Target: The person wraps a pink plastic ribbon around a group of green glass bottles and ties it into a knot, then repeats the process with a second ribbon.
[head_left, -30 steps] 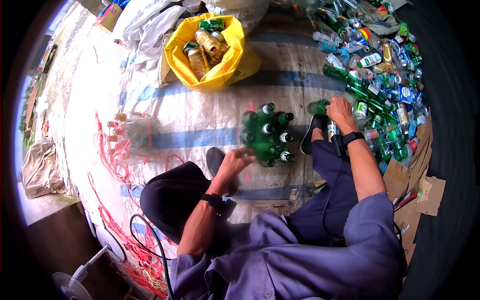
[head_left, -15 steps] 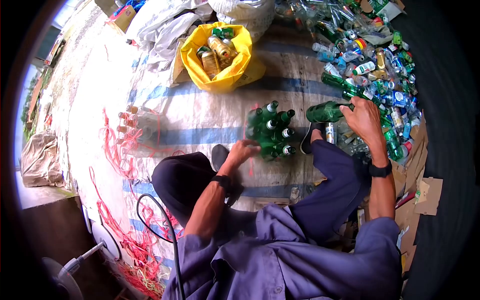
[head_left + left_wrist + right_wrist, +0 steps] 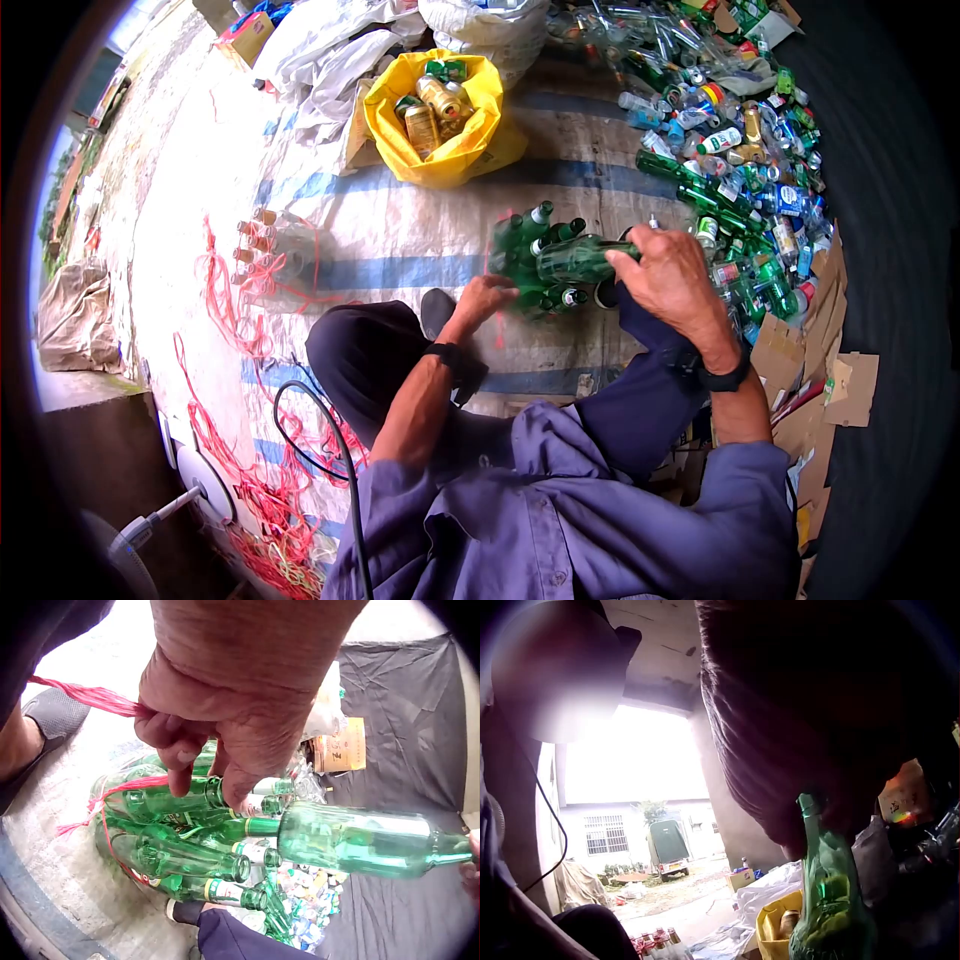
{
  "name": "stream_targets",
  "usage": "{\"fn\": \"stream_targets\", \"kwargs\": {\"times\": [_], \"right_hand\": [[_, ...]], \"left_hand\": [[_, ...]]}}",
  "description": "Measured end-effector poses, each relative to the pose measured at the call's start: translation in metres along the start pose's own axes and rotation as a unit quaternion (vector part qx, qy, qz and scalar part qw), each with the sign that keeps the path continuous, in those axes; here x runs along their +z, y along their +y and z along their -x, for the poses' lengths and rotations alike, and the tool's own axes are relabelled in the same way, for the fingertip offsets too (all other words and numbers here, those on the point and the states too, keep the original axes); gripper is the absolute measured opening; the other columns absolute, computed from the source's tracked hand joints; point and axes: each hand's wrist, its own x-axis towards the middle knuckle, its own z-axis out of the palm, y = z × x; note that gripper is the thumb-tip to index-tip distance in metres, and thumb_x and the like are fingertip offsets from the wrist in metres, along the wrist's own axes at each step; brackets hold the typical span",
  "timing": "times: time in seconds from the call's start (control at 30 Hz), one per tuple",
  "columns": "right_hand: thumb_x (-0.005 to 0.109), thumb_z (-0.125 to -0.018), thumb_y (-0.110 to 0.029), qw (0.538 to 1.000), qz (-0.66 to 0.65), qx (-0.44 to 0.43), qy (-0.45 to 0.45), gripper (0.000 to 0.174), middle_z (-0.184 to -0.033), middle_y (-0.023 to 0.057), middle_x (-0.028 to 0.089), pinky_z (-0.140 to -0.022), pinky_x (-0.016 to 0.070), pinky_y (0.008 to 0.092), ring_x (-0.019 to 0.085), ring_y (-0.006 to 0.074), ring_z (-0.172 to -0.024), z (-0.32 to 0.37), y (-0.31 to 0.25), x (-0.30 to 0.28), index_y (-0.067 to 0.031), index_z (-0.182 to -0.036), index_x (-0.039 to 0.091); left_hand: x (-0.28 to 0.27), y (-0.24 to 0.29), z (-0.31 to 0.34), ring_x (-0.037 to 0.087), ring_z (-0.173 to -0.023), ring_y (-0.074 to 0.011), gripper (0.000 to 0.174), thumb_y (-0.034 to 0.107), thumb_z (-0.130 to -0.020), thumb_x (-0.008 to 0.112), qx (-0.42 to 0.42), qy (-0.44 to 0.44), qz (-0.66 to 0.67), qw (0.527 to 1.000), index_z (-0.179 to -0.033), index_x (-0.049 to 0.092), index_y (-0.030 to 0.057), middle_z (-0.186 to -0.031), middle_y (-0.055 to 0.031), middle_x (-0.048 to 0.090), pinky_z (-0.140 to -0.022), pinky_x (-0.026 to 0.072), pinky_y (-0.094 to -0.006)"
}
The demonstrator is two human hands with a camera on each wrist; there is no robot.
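Here, tangled red cord (image 3: 225,300) sprawls over the woven floor mat (image 3: 400,250) at far left, and a yellow sack (image 3: 470,150) of cans sits further up. The left hand (image 3: 483,298) curls its fingers round a red twine strand (image 3: 82,696) looped about the bundle of green glass bottles (image 3: 525,262), touching their necks. Just right, a lone green bottle (image 3: 578,258) lies level over the bundle, gripped at its neck by the right hand (image 3: 672,280). Beyond lies a heap of mixed bottles (image 3: 745,150).
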Motion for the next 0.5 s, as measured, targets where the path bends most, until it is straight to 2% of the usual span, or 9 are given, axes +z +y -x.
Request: {"fn": "stream_targets", "kwargs": {"times": [0.1,0.13,0.3,0.37,0.4,0.5], "right_hand": [[0.069,-0.080,-0.022,0.999,-0.005,-0.035,0.008,0.031,-0.058,0.0209,0.056,-0.054,0.0442,0.0466,0.058,0.0394,-0.056,-0.003,0.002,0.030,0.0008,-0.067,0.052],[0.068,-0.081,-0.023,0.999,0.011,-0.021,-0.022,0.032,-0.060,0.0219,0.057,-0.056,0.0453,0.0477,0.059,0.0400,-0.059,-0.004,0.003,0.039,0.0015,-0.067,0.052],[0.065,-0.083,-0.023,0.998,0.010,-0.037,-0.056,0.030,-0.063,0.0230,0.059,-0.058,0.0466,0.0480,0.061,0.0396,-0.063,-0.006,0.010,0.085,0.0026,-0.073,0.053],[0.064,-0.083,-0.024,0.996,0.019,-0.035,-0.084,0.029,-0.066,0.0226,0.060,-0.059,0.0467,0.0482,0.061,0.0398,-0.064,-0.006,0.008,0.096,0.0025,-0.076,0.053],[0.064,-0.083,-0.024,0.996,0.029,-0.049,-0.073,0.027,-0.065,0.0202,0.061,-0.058,0.0484,0.0471,0.062,0.0373,-0.062,-0.006,0.010,0.103,0.0003,-0.077,0.056],[0.065,-0.083,-0.025,0.995,0.043,-0.041,-0.085,0.027,-0.068,0.0194,0.061,-0.057,0.0487,0.0464,0.062,0.0364,-0.063,-0.004,0.008,0.113,0.0001,-0.079,0.056]], "left_hand": [[0.000,0.000,0.001,0.068,-0.083,-0.0245,0.039,0.031,-0.078,0.069,0.006,-0.003,-0.011,1.000,-0.104,0.069,0.0015,-0.092,-0.0165,0.070,-0.079,0.0512,-0.0341],[-0.001,0.002,0.002,0.068,-0.084,-0.0249,0.039,0.031,-0.078,0.069,0.006,-0.002,-0.007,1.000,-0.104,0.068,0.0013,-0.093,-0.0166,0.070,-0.079,0.0510,-0.0343],[-0.002,0.007,0.004,0.067,-0.088,-0.0254,0.040,0.031,-0.078,0.069,0.008,-0.006,0.002,1.000,-0.104,0.068,0.0008,-0.096,-0.0172,0.069,-0.081,0.0503,-0.0344],[-0.003,0.009,0.005,0.067,-0.090,-0.0261,0.040,0.031,-0.078,0.069,-0.003,-0.007,-0.011,1.000,-0.104,0.068,0.0009,-0.097,-0.0172,0.069,-0.082,0.0499,-0.0349],[-0.003,0.007,0.004,0.067,-0.090,-0.0261,0.040,0.031,-0.078,0.069,-0.004,-0.007,-0.010,1.000,-0.104,0.068,0.0009,-0.097,-0.0172,0.069,-0.082,0.0499,-0.0349],[-0.001,0.005,0.002,0.067,-0.093,-0.0274,0.039,0.032,-0.078,0.069,-0.001,-0.007,-0.015,1.000,-0.104,0.068,0.0025,-0.099,-0.0165,0.069,-0.084,0.0495,-0.0355]]}}
